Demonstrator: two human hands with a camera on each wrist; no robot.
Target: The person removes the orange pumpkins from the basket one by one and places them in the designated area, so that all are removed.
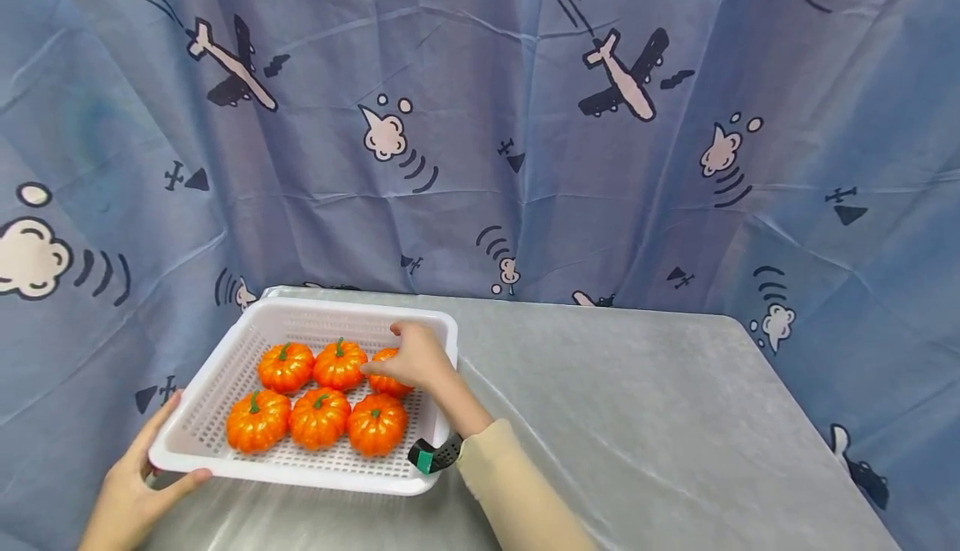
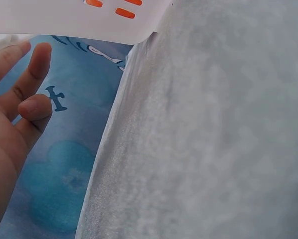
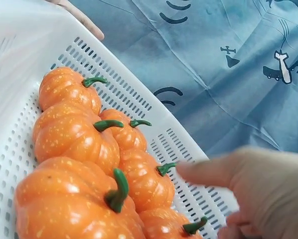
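A white plastic basket (image 1: 300, 474) holds small orange pumpkins with green stems in two rows of three. My right hand (image 1: 420, 357) is over the back right pumpkin (image 1: 386, 386), thumb and fingers spread, partly hiding it. In the right wrist view, the right thumb (image 3: 209, 172) points at the stem of the back middle pumpkin (image 3: 146, 179), and no pumpkin is gripped. At the basket's front left corner is my left hand (image 1: 135, 488), its thumb along the front and fingers along the left side. Its other fingers (image 2: 39, 62) spread loosely below the basket's edge in the left wrist view.
The basket is at the left part of a table with a grey cloth (image 1: 637, 401), whose left edge runs beside the left hand. A blue curtain (image 1: 465, 159) with airplane drawings hangs behind. On the right wrist is a dark band (image 1: 442, 453).
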